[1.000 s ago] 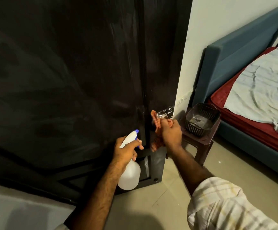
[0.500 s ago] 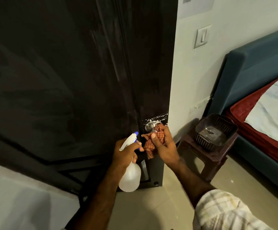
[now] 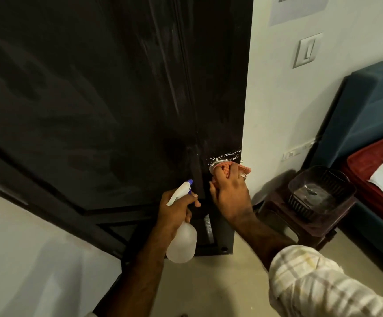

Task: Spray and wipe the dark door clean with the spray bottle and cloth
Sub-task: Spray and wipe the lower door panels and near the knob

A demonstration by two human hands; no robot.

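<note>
1. The dark door [image 3: 108, 92] is a tall, smooth, glossy slab with pale streaky smears down its right part and white droplets near its right edge, just above a round metal handle [image 3: 216, 165].
2. The cloth [image 3: 226, 168] is orange, checked and soft, bunched against that handle.
3. The spray bottle [image 3: 182, 239] has a rounded, translucent white body, a white trigger head and a blue nozzle tip that points toward the door.
4. The right hand [image 3: 230, 193] grips the cloth with curled fingers and presses it on the handle; a ring sits on one finger, and the forearm ends in a pale checked sleeve [image 3: 318, 284].
5. The left hand [image 3: 174, 211] is wrapped round the bottle's neck, one finger over the trigger, the bottle hanging below it.
6. A dark ribbed plastic basket [image 3: 321, 193] stands on a brown plastic stool [image 3: 296, 223] beside a teal bed frame [image 3: 364, 124].
7. A white wall switch [image 3: 306, 51] and a paper sheet [image 3: 298, 8] hang on the wall; the print is too blurred to read.
</note>
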